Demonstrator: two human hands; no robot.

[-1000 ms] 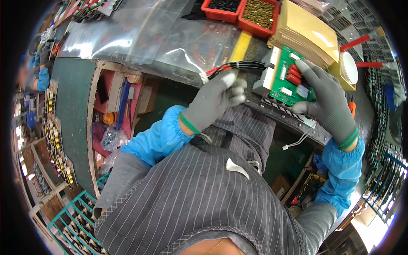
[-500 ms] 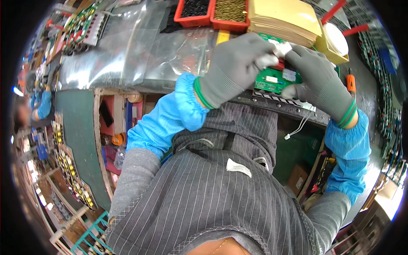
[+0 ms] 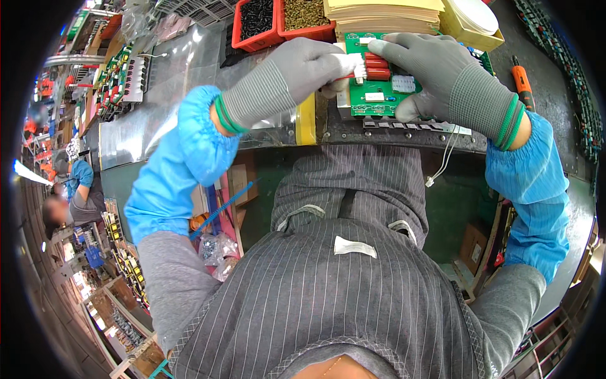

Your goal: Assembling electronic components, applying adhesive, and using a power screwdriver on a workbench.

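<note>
A green circuit board [image 3: 361, 109] lies on the bench edge, with red cylindrical parts [image 3: 378, 74] standing in its middle. My left hand [image 3: 293, 72], in a grey glove, is closed on a small white-bristled brush [image 3: 360, 66] with a bit of red on it. Its bristles are at the board's left side, beside the red parts. My right hand [image 3: 445, 76], also gloved, spreads over the board's right side. Its fingertips rest at the top and its thumb near the lower edge. A dark strip with metal pieces [image 3: 404, 124] runs along the board's near edge.
Red bins of black [image 3: 257, 18] and brass-coloured [image 3: 307, 16] small parts stand behind, beside stacked tan sheets [image 3: 384, 14]. A yellow box [image 3: 473, 26] holds white discs. An orange-handled screwdriver [image 3: 521, 79] lies right. A white cable [image 3: 447, 158] hangs over the edge. A person works far left.
My left hand has moved leftward relative to the board with the brush, uncovering the red parts. My right hand stays on the board. The whole view has shifted.
</note>
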